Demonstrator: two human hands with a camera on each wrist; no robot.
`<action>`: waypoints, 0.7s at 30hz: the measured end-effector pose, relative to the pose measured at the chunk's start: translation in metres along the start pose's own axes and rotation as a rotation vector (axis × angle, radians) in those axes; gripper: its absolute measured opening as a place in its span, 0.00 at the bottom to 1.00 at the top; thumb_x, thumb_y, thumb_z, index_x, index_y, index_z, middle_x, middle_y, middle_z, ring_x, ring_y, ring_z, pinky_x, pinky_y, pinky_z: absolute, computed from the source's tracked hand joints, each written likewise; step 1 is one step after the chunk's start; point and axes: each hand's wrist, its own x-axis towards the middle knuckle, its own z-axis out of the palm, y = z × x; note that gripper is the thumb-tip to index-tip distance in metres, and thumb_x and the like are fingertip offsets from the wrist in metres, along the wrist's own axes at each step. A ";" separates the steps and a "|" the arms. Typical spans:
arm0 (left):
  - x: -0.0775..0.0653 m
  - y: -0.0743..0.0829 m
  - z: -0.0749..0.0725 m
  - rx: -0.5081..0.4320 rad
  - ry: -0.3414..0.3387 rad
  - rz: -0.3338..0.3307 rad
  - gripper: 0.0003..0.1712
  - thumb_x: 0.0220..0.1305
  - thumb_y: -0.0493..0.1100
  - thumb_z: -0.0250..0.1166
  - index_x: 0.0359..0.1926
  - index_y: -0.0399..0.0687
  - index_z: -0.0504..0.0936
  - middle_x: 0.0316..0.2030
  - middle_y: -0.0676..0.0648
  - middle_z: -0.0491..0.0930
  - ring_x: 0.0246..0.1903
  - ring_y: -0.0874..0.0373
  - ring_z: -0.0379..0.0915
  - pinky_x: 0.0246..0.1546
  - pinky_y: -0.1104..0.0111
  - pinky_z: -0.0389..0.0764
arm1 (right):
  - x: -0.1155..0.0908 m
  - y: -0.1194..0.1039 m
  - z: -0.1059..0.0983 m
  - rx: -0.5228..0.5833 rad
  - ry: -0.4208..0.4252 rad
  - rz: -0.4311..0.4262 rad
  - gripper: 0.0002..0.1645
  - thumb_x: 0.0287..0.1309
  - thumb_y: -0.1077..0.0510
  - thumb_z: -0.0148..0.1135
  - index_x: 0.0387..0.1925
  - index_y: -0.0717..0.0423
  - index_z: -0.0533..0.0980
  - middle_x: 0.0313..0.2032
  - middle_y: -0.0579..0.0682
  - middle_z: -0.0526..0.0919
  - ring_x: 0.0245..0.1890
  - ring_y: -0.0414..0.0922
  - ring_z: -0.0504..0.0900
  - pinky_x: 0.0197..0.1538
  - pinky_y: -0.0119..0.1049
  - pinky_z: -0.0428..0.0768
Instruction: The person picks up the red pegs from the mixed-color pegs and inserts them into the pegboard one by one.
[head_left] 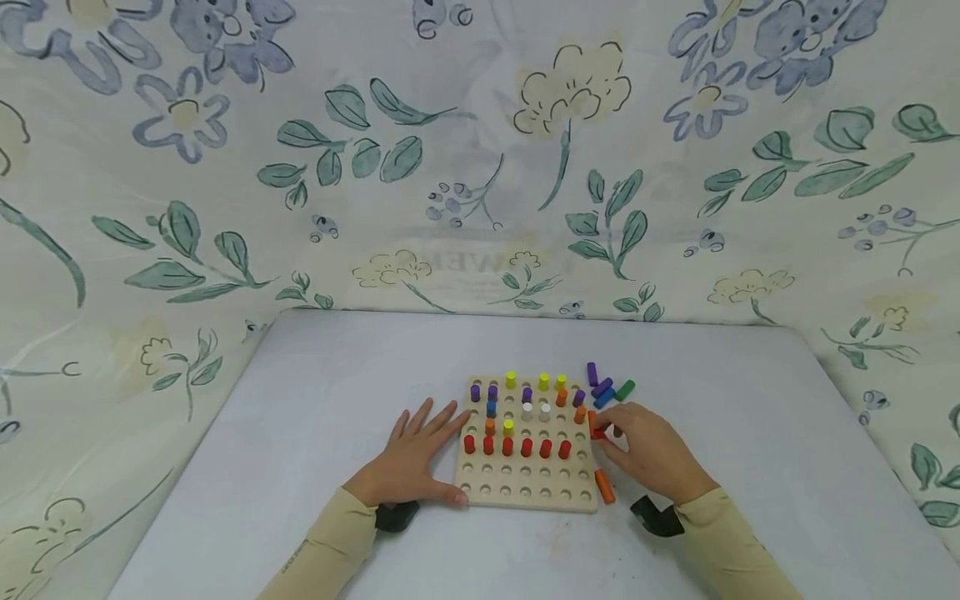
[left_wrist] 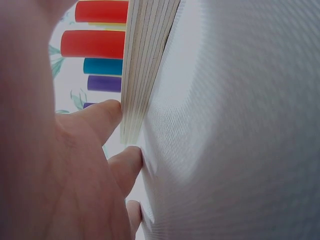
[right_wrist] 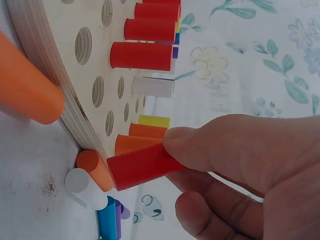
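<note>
A wooden pegboard lies on the table, with a row of several red pegs standing across it. Behind that row stand yellow, purple, blue, white and orange pegs. My left hand is spread at the board's left side, thumb and index fingertip right at its edge. Between thumb and fingers, my right hand pinches a red peg by one end, just off the board's right edge. In the right wrist view this peg is tilted, and its free end overlaps the standing orange pegs.
Loose orange pegs lie along the board's right side, with a white peg by them. Purple pegs, a blue peg and a green peg lie past the far right corner. A flowered curtain hangs behind the table.
</note>
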 end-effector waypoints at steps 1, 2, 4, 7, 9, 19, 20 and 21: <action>0.000 0.000 0.000 0.003 0.000 -0.002 0.67 0.43 0.73 0.75 0.79 0.55 0.55 0.80 0.45 0.46 0.78 0.38 0.27 0.72 0.38 0.29 | 0.000 0.000 0.000 -0.002 0.004 -0.003 0.12 0.55 0.61 0.74 0.43 0.53 0.84 0.39 0.45 0.84 0.37 0.42 0.79 0.40 0.36 0.83; 0.000 0.000 0.000 0.005 -0.001 -0.003 0.67 0.43 0.73 0.75 0.79 0.55 0.55 0.80 0.45 0.46 0.78 0.38 0.27 0.72 0.38 0.29 | 0.000 0.000 0.000 -0.002 0.005 -0.004 0.13 0.55 0.61 0.75 0.43 0.53 0.84 0.40 0.45 0.84 0.37 0.42 0.79 0.40 0.35 0.83; 0.000 0.000 0.000 0.010 -0.002 -0.008 0.67 0.43 0.73 0.75 0.79 0.55 0.55 0.80 0.45 0.46 0.78 0.38 0.27 0.72 0.37 0.29 | 0.000 0.000 0.001 -0.006 0.006 -0.003 0.13 0.55 0.61 0.75 0.43 0.53 0.83 0.40 0.45 0.84 0.37 0.42 0.79 0.39 0.35 0.83; 0.000 0.000 0.000 0.017 -0.005 -0.011 0.67 0.43 0.73 0.75 0.79 0.55 0.55 0.80 0.45 0.46 0.78 0.38 0.27 0.72 0.37 0.29 | 0.001 0.000 0.002 -0.002 0.003 -0.001 0.13 0.55 0.62 0.75 0.43 0.53 0.83 0.40 0.45 0.84 0.37 0.41 0.78 0.40 0.35 0.83; 0.000 0.000 0.000 0.019 -0.006 -0.012 0.68 0.43 0.74 0.75 0.79 0.56 0.55 0.80 0.45 0.46 0.78 0.38 0.27 0.72 0.37 0.29 | 0.001 0.000 0.003 0.002 0.001 -0.002 0.13 0.55 0.62 0.75 0.43 0.53 0.83 0.40 0.45 0.84 0.37 0.41 0.78 0.40 0.35 0.83; 0.000 -0.001 0.000 0.016 0.001 0.002 0.68 0.43 0.74 0.74 0.79 0.55 0.55 0.80 0.45 0.46 0.78 0.38 0.27 0.72 0.37 0.29 | 0.000 -0.001 0.006 0.003 0.008 0.000 0.14 0.54 0.60 0.76 0.43 0.52 0.83 0.39 0.44 0.83 0.37 0.40 0.78 0.38 0.34 0.82; 0.001 -0.001 0.000 0.016 0.002 0.003 0.68 0.43 0.74 0.74 0.79 0.55 0.55 0.79 0.44 0.46 0.78 0.38 0.27 0.72 0.37 0.30 | 0.000 -0.002 0.006 0.003 0.009 0.000 0.14 0.54 0.59 0.76 0.43 0.52 0.83 0.39 0.44 0.83 0.37 0.40 0.78 0.38 0.34 0.82; 0.001 -0.001 0.000 0.013 0.003 0.005 0.68 0.43 0.74 0.74 0.79 0.55 0.55 0.79 0.44 0.46 0.78 0.37 0.27 0.72 0.37 0.30 | 0.000 -0.002 0.006 0.004 0.009 -0.002 0.14 0.54 0.59 0.76 0.43 0.52 0.83 0.39 0.44 0.83 0.37 0.40 0.78 0.38 0.34 0.82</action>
